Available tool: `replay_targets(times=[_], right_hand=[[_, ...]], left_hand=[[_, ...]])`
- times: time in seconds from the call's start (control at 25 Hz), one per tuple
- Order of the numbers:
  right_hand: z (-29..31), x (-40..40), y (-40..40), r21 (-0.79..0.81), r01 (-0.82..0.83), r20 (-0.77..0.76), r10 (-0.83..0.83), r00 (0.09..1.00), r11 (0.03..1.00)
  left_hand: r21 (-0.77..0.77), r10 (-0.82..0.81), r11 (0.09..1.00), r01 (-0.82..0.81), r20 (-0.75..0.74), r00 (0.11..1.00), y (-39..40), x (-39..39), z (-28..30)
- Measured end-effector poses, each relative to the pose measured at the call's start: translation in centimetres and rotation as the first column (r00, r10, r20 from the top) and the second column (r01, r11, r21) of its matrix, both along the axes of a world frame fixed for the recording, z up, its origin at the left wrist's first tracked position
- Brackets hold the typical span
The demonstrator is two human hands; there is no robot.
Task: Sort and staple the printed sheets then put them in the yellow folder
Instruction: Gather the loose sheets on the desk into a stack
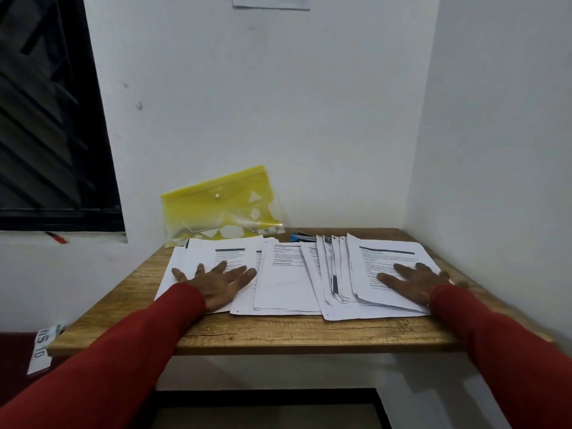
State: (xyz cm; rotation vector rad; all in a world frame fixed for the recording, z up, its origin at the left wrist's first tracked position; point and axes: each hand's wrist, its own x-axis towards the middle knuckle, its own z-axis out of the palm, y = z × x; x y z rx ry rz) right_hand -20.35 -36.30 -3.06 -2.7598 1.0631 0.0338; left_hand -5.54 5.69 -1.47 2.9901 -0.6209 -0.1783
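Left hand (216, 281) and right hand (416, 281) flat, fingers spread, both arms outstretched.

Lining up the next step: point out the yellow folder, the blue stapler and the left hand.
yellow folder (216, 209): head view, middle of its front face.
blue stapler (301, 237): head view, visible top behind the sheets.
left hand (216, 281): head view, back of the hand.

One head-worn wide-angle view looks forward and down, close over a wooden table (278, 332) set in a wall corner.
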Motion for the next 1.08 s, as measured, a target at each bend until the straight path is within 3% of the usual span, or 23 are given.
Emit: replay_targets(times=[0.36, 0.48, 0.6, 0.8, 0.92, 1.0, 1.08], right_hand=[[1.8, 0.1, 5.2, 0.012, -0.063, -0.049, 0.063, 0.997, 0.998], [2.8, -0.1, 6.5, -0.035, -0.024, -0.023, 0.023, 0.999, 0.999], [2.5, 0.0, 6.9, -0.040, -0.027, -0.049, 0.025, 0.998, 0.999], [2.2, 1.6, 10.4, -0.047, -0.120, -0.067, 0.117, 0.991, 0.992], [2.3, 2.1, 10.6, -0.048, -0.097, -0.012, 0.096, 0.995, 0.994], [1.9, 2.3, 10.5, -0.041, -0.092, -0.026, 0.091, 0.995, 0.995], [1.5, 2.7, 11.3, -0.036, -0.104, -0.055, 0.102, 0.993, 0.994]], left_hand=[[-0.086, -0.105, 0.991, 0.106, 0.007, 0.994, -1.1, -0.2, 0.0], [-0.136, 0.005, 0.991, 0.009, 0.105, 0.994, -0.5, 0.7, 0.3], [-0.128, 0.124, 0.985, -0.118, 0.033, 0.992, 1.1, 1.7, -0.2], [-0.078, -0.028, 0.996, 0.036, 0.098, 0.995, 0.6, 1.3, -0.5], [-0.191, 0.095, 0.978, -0.079, 0.074, 0.993, 1.6, 1.7, 0.4], [-0.148, 0.140, 0.980, -0.132, 0.050, 0.989, 2.1, 1.7, -0.1], [-0.087, 0.090, 0.992, -0.086, 0.042, 0.995, 1.9, 1.2, -0.9]])
